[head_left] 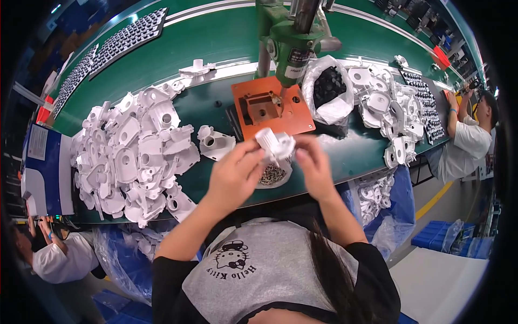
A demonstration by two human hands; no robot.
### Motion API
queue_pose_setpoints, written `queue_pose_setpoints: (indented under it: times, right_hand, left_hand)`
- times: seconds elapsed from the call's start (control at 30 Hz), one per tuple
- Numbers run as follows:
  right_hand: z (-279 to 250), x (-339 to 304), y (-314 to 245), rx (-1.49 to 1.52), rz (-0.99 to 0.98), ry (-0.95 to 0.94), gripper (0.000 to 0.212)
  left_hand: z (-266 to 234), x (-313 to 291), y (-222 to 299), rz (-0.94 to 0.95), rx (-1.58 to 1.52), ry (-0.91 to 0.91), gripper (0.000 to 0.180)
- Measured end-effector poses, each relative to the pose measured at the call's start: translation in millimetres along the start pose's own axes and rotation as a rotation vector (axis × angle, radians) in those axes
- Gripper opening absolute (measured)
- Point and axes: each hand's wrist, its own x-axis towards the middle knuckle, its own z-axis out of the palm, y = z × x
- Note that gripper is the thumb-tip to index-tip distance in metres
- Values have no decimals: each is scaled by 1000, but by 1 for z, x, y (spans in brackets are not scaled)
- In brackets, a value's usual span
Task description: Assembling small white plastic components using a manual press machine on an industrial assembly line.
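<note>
Between my two hands is a white plastic housing (pixel 274 143) with a ribbed round end, held up over the near edge of the bench. My left hand (pixel 233 171) pinches its left side, fingers closed. On the other side, my right hand (pixel 314 166) has its fingers curled against the part's right end. Just below the part sits a clear bag or bowl of small metal screws (pixel 273 175), partly covered by the hands. Beyond them lies an orange fixture plate (pixel 295 120) with a metal nest (pixel 263 112), under a green press (pixel 291 46).
A large heap of white housings (pixel 127 156) covers the bench at left; a single housing (pixel 216 142) lies nearer. At right are a white bag of black parts (pixel 329 89) and more housings (pixel 380 102). Blue-lined bins (pixel 391 216) stand below. Other people (pixel 467 129) work at both sides.
</note>
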Motion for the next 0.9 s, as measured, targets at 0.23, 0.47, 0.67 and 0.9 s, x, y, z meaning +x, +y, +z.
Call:
queue_pose_setpoints:
  times: [0.23, 0.47, 0.67, 0.9]
  right_hand:
    - [-94, 102, 39, -1067, -313, 366, 18]
    - [-92, 102, 55, -1201, -333, 324, 14]
    - [-92, 101, 50, -1101, -371, 276, 11]
    - [-96, 107, 43, -770, -350, 338, 12]
  left_hand:
    - [3, 62, -30, 189, 414, -130, 18]
    - [44, 75, -60, 278, 566, -119, 8]
    - [44, 67, -58, 189, 426, -228, 10]
    - [50, 60, -63, 222, 447, -200, 16]
